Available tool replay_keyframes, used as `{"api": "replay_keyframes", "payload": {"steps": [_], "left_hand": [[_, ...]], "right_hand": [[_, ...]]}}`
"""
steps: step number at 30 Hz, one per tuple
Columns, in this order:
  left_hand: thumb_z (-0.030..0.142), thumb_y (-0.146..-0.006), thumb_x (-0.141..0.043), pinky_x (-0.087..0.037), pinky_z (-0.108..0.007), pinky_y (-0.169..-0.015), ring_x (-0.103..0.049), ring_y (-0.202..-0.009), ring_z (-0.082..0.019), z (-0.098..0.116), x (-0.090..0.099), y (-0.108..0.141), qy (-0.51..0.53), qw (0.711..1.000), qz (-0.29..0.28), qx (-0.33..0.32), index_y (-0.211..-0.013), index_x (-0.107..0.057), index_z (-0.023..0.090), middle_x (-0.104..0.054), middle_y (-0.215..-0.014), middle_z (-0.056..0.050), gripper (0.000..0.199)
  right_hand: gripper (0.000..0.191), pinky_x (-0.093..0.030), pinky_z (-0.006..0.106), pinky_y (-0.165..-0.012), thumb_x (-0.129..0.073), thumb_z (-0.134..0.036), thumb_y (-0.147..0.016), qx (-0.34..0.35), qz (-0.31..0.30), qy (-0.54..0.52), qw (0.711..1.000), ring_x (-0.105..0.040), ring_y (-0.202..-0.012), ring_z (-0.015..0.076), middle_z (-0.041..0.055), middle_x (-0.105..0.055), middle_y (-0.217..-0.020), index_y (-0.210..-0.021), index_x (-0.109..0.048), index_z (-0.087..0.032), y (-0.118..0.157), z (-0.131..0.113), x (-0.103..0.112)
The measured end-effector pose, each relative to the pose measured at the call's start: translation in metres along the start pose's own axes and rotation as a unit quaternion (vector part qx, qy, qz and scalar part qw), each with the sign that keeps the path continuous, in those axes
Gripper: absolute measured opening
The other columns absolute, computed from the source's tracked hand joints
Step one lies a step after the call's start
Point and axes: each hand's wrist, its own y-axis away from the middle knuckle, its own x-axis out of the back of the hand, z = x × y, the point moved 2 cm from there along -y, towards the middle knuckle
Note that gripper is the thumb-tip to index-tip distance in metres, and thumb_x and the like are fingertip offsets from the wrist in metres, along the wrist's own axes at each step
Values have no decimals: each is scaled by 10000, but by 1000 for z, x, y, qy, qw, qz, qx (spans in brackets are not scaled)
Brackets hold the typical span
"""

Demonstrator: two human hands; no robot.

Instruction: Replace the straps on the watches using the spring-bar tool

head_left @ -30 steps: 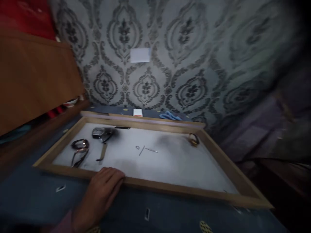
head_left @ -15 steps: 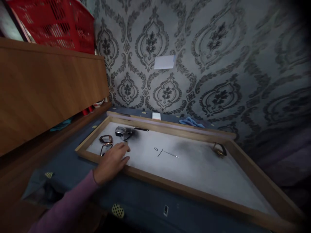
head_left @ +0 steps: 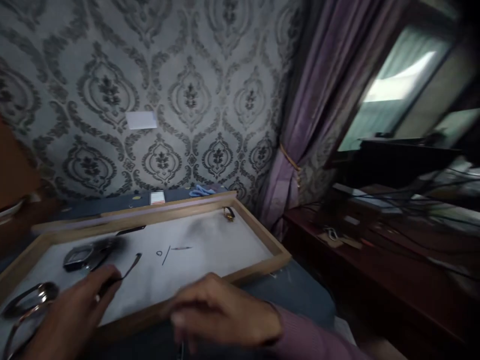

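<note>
My left hand (head_left: pixel 80 310) is closed on a pair of eyeglasses, of which a thin dark temple arm (head_left: pixel 131 269) sticks out to the right; the rest is hidden by my fingers. My right hand (head_left: pixel 225 310), blurred, hovers at the front rim of the wooden tray (head_left: pixel 258 272) with curled fingers; a thin dark piece shows below them, too unclear to name. Left of my left hand lies a brown-strapped wristwatch (head_left: pixel 47 291). Behind that hand sits a dark wristwatch (head_left: pixel 77 257). Another wristwatch (head_left: pixel 228 215), gold with a dark strap, rests in the tray's far right corner.
On the tray's white floor lie a small ring (head_left: pixel 159 253), a thin dark stick (head_left: pixel 166 256), a slim silver tool (head_left: pixel 182 248) and a flat black strip (head_left: pixel 130 230). A blue cloth (head_left: pixel 201 190) lies behind the tray. A purple curtain (head_left: pixel 300 130) and a cluttered desk (head_left: pixel 360 280) stand right.
The view has swung right and come closer to the tray. My left hand, before over the tray's left end, now grips the eyeglasses. My right hand has come into view.
</note>
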Motion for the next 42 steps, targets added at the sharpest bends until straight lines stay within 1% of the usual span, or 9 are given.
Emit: {"api": "replay_keyframes", "payload": {"steps": [5,10,14,19,24,29,35,39,42], "left_hand": [[177,-917,-423,-489,-204,-559,-669,-656,-142,99,-3,-19,2,955,88,-282,-994,-566,251,-674,-810,5,178],[44,-868,-367,-488,-283,-507,-650,-611,-194,154,-19,-49,-9,933,101,-346,-871,-511,224,-639,-718,-1,230],[20,-856,-413,-504,-316,-563,-680,-749,-230,162,-41,-57,-20,929,38,-368,-1013,-511,204,-673,-851,-22,261],[-2,-868,-397,-440,-283,-532,-653,-660,-192,143,-61,-57,12,937,-54,-346,-813,-520,207,-640,-758,-3,248],[75,-931,-378,-428,-267,-557,-626,-621,-154,131,-68,-60,86,945,-109,-296,-749,-515,198,-619,-714,10,259],[85,-924,-376,-474,-275,-587,-622,-648,-164,132,-62,-60,110,948,-97,-281,-780,-548,198,-634,-740,-4,250],[55,-905,-398,-451,-483,-990,-471,-1268,-310,127,-35,-73,-3,974,53,-220,-1301,-435,125,-518,-1352,-182,403],[42,-907,-382,-534,-412,-826,-629,-1048,-275,98,-22,-83,-95,980,-145,-94,-1251,-453,96,-633,-1144,-167,356],[71,-886,-450,-534,-335,-755,-689,-858,-224,58,1,-82,-125,975,-181,-26,-1079,-545,166,-691,-989,-86,235]], "right_hand": [[680,-384,162,-412,-562,-789,-688,-29,111,-137,984,-500,-408,42,-7,-589,-620,-764,-590,-114,-24,19,11],[491,-376,146,-395,-468,-612,-872,-99,224,-8,969,-484,-366,64,-48,-524,-456,-710,-525,-152,-9,25,41],[296,-436,161,-477,-427,-281,-942,-175,328,345,862,-640,-499,101,7,-660,-610,-770,-620,-136,10,10,104],[218,-458,241,-703,-483,-128,-887,-240,406,487,735,-710,-826,208,106,-723,-770,-778,-672,-125,23,-3,187],[173,-499,351,-805,-584,-263,-913,-298,388,564,665,-661,-945,217,111,-695,-1020,-952,-668,-117,7,4,219],[199,-445,265,-691,-496,-145,-920,-277,352,607,657,-681,-874,217,161,-718,-923,-891,-690,-108,-10,-1,206],[208,-366,237,-601,-510,-146,-891,-104,177,621,756,-665,-689,168,71,-714,-720,-746,-659,-161,-55,1,126],[210,-369,243,-578,-462,-150,-903,82,101,560,818,-625,-592,153,65,-699,-702,-755,-608,-170,-97,3,75],[265,-361,245,-540,-425,-214,-934,137,99,517,839,-581,-514,143,36,-651,-618,-718,-576,-187,-124,-1,53]]}}
